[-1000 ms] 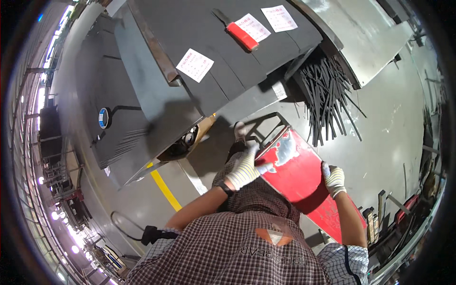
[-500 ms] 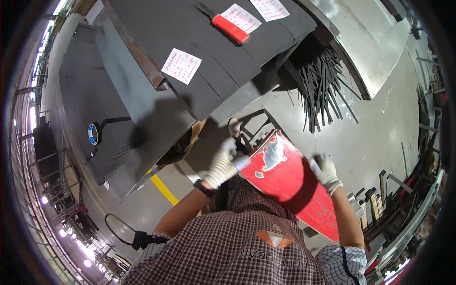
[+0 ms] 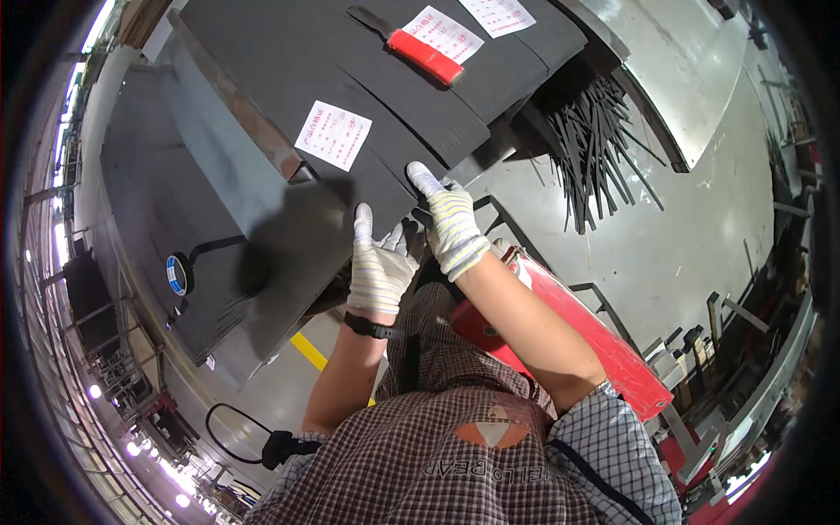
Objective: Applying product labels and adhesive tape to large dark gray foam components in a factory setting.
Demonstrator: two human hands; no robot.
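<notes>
A stack of dark grey sheets point(image 3: 376, 105) in strips lies ahead on a table. At its near corner, my gloved left hand point(image 3: 382, 264) has its thumb up along the edge and its fingers bent in by the corner. My gloved right hand point(image 3: 451, 220) grips the same corner from the right, thumb on top. Fingertips of both hands are partly hidden. White paper slips point(image 3: 333, 136) with red print lie on the stack, near a tool with a red body point(image 3: 426, 57) and a dark narrow end. Below my right forearm stands a scuffed red panel point(image 3: 604, 341).
To the left, a roll of tape point(image 3: 179, 274) with a blue core lies on a dark sheet point(image 3: 140, 192). A bundle of thin dark strips point(image 3: 604, 153) hangs beyond the stack's right side. A metal sheet point(image 3: 691, 79) sits far right. A yellow line point(image 3: 308, 352) marks the floor.
Both hands have moved up to the stack's near corner; the right one has left the red panel. The red panel sits lower and further right. A gap between strips looks wider.
</notes>
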